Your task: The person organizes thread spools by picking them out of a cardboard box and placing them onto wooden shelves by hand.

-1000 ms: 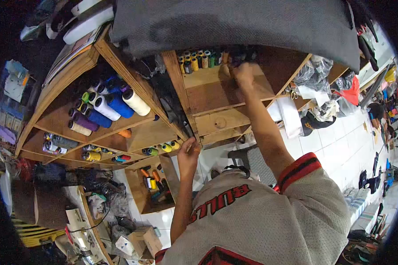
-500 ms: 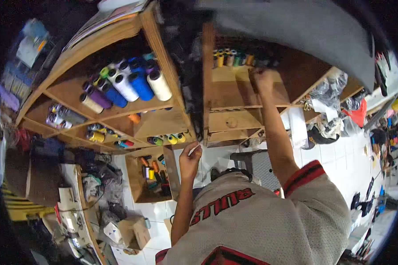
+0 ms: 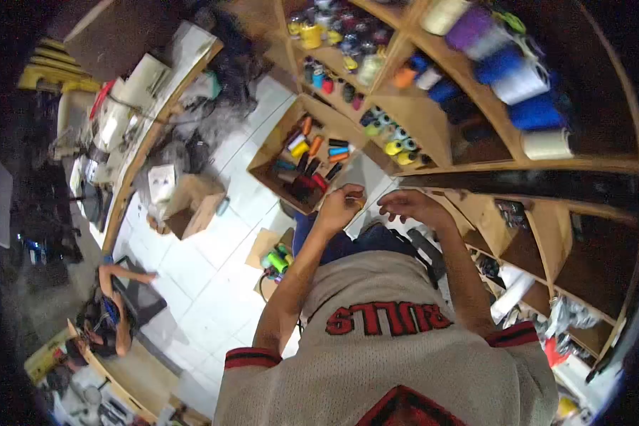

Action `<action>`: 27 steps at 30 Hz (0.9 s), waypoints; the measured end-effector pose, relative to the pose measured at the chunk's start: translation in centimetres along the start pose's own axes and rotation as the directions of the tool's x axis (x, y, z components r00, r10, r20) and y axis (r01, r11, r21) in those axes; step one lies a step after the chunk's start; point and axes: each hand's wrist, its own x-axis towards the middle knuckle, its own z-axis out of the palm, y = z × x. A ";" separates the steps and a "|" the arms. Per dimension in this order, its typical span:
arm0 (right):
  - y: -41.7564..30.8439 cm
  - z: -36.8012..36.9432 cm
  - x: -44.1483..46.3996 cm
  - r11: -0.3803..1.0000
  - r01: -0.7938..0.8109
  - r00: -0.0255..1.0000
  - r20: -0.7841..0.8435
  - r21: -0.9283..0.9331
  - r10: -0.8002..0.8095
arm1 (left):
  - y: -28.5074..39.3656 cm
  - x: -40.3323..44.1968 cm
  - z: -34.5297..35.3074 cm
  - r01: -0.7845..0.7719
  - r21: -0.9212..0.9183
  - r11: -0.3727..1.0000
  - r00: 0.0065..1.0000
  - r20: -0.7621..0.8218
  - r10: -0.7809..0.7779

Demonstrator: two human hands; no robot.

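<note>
My left hand (image 3: 341, 206) is in front of my waist, its fingers curled together in a pinch. A small yellowish spot shows at its fingertips, too small to name. Close by on the right, my right hand (image 3: 417, 207) has bent fingers held apart, with nothing visible in them. The two hands face each other without touching. Just beyond my left hand, a cardboard box (image 3: 270, 167) on the floor holds several thread spools, among them a yellow spool (image 3: 299, 150) and an orange spool (image 3: 316, 145).
A wooden shelf (image 3: 468, 92) with several thread cones stands ahead; a second shelf unit (image 3: 547, 245) is at right. A small carton (image 3: 192, 206) lies on the tiled floor (image 3: 224, 248). A sewing machine (image 3: 113, 128) is at left. Another person (image 3: 113, 312) sits at lower left.
My view has swung left and down. My right hand has come out of the right shelf compartment and down beside my left hand, both now in front of my waist.
</note>
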 end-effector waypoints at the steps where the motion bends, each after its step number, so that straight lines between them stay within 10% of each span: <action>1: -0.6 0.8 3.1 0.997 -0.037 0.999 -0.006 -0.070 0.037 | -1.8 0.1 -1.8 0.043 0.003 0.999 0.998 -0.034 -0.043; 7: 5.5 3.0 20.8 0.891 -0.119 0.988 -0.142 -0.438 0.063 | -14.5 3.2 -10.1 0.282 0.178 0.943 0.950 -0.190 -0.249; 13: 17.9 -2.9 40.5 0.644 -0.204 0.973 -0.228 -0.737 0.047 | -34.2 12.3 -14.4 0.566 0.000 0.824 0.783 -0.313 -0.538; 14: 19.9 -4.5 43.7 0.570 -0.248 0.963 -0.261 -0.783 0.061 | -38.3 12.9 -13.9 0.450 -0.346 0.823 0.764 -0.329 -0.556; 16: 20.4 -7.5 49.4 0.277 -0.232 0.971 -0.240 -0.932 0.005 | -49.3 15.4 -13.0 0.166 0.241 0.956 0.851 -0.525 -0.015; 20: 33.8 -14.4 59.4 0.163 -0.333 0.940 -0.314 -0.929 0.131 | -53.2 23.2 -11.4 0.466 0.353 0.811 0.861 -0.394 -0.323; 22: 37.7 -14.9 63.1 -0.239 -0.296 0.940 -0.326 -0.925 0.097 | -54.4 27.1 -10.0 0.549 0.388 0.741 0.832 -0.341 -0.438; 24: 43.8 -15.3 67.3 -0.733 -0.259 0.915 -0.404 -0.629 0.022 | -55.9 30.0 -8.1 0.361 0.467 0.807 0.896 -0.415 -0.161; 26: 46.2 -15.6 69.2 -0.696 -0.308 0.914 -0.404 -0.649 -0.028 | -56.9 32.7 -7.0 0.293 0.565 0.771 0.908 -0.417 -0.039; 27: 42.9 -15.2 68.4 -0.379 -0.352 0.929 -0.370 -0.856 -0.028 | -57.0 34.1 -6.8 0.320 0.615 0.721 0.915 -0.399 -0.066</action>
